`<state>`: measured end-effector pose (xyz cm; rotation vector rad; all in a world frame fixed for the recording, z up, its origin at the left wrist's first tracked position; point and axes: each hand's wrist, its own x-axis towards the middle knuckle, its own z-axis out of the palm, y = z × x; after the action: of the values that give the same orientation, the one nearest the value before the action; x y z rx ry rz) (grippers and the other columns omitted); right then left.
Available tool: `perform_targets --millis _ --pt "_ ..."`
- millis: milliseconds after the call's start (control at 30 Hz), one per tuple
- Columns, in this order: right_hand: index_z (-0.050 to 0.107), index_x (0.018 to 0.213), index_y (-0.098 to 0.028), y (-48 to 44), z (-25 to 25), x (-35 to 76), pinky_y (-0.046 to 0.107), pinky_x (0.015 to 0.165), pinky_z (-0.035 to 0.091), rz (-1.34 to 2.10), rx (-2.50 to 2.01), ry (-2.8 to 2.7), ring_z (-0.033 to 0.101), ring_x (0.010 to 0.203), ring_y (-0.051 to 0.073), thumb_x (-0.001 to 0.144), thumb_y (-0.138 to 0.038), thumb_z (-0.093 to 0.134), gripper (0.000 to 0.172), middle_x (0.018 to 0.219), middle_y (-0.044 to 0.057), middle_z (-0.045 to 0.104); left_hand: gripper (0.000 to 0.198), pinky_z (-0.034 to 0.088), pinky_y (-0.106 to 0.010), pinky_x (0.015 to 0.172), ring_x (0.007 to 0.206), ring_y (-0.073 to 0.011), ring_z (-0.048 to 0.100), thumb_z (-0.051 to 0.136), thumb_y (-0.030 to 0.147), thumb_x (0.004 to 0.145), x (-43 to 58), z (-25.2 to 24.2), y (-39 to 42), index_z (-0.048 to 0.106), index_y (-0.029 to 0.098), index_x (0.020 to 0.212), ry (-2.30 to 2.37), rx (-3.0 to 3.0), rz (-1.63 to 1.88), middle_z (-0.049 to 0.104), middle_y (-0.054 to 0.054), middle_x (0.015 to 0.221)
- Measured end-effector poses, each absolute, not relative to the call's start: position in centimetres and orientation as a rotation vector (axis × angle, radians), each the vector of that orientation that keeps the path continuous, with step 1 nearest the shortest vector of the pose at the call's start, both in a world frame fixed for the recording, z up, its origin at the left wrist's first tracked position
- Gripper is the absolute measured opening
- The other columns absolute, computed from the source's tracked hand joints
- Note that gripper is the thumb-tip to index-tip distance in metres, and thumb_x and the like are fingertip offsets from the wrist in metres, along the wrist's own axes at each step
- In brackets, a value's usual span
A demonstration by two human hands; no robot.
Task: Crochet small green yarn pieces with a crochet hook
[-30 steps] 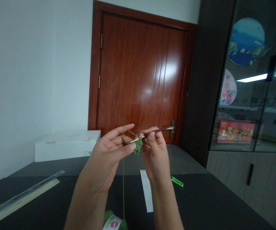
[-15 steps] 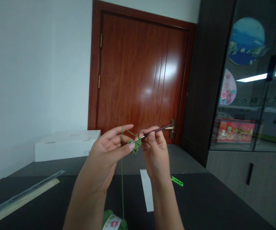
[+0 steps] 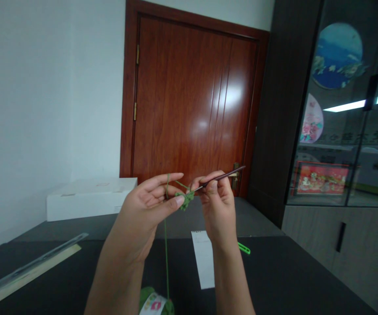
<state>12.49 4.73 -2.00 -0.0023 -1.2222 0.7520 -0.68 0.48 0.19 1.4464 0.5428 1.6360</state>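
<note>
Green yarn rises in a straight strand from a ball on the dark surface to the left hand, its fingers curled with the yarn looped over them, its thumb pressing a small crocheted swatch. The right hand's fingers pinch a dark crochet hook at the swatch. A loosened thumb could let the loop slip off; a snag at the ball could jerk the strand.
</note>
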Motion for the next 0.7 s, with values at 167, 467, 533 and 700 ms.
perform_targets --millis 167,467,533,700 --pt "0.053 0.091 -0.022 4.8 -2.0 13.0 0.033 0.072 0.052 0.646 0.001 -1.300 0.066 0.074 0.016 0.096 -0.041 0.057 0.020 0.077 0.000 0.067 0.048 0.052 -0.027 0.071 0.075 -0.0177 0.067 0.082 0.012 0.067 -0.7 0.2 0.5 0.070 0.010 0.113 0.569 1.451 1.641 0.073 -0.007 0.080" --pt "0.058 0.093 -0.022 4.1 -2.1 13.7 0.034 0.075 0.053 0.394 -0.085 -1.395 0.066 0.077 0.016 0.099 -0.032 0.052 0.013 0.081 0.001 0.067 0.043 0.052 -0.027 0.069 0.073 -0.0170 0.067 0.082 0.012 0.066 -0.9 0.0 0.8 0.071 0.010 0.108 0.598 1.461 1.666 0.073 -0.007 0.079" --pt "0.060 0.094 -0.023 3.9 -2.1 13.9 0.035 0.076 0.053 0.290 -0.105 -1.468 0.066 0.080 0.018 0.099 -0.029 0.052 0.011 0.084 0.002 0.067 0.042 0.052 -0.026 0.068 0.072 -0.0162 0.066 0.082 0.012 0.065 -0.8 -0.1 0.9 0.072 0.010 0.106 0.614 1.452 1.686 0.073 -0.006 0.077" --pt "0.065 0.095 -0.025 3.7 -2.0 13.9 0.040 0.077 0.052 -0.030 -0.055 -1.611 0.067 0.085 0.021 0.097 -0.024 0.055 0.011 0.087 0.004 0.069 0.043 0.051 -0.022 0.066 0.071 -0.0135 0.065 0.084 0.011 0.064 -0.7 0.0 0.8 0.071 0.011 0.105 0.573 1.402 1.711 0.071 -0.004 0.075"
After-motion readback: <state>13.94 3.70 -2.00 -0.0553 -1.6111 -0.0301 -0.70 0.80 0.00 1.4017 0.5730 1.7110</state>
